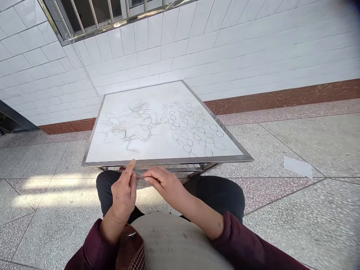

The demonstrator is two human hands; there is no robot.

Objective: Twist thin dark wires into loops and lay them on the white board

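Observation:
My left hand (123,191) and my right hand (168,185) meet just in front of the table's near edge, above my lap. A short piece of thin wire (140,175) runs between their fingertips. Both hands pinch it, the left between thumb and fingers with the index finger pointing up. On the white tabletop (160,152) beyond lies a loose tangle of bent wires (137,131) at the left. At the right, many wires twisted into figure-eight loops (194,127) are spread out in rough rows.
A metal frame (168,161) edges the table. Behind it stands a white tiled wall (112,67) with a barred window (109,15). My knees are at the table's near side. A white strip (298,167) lies on the speckled floor to the right.

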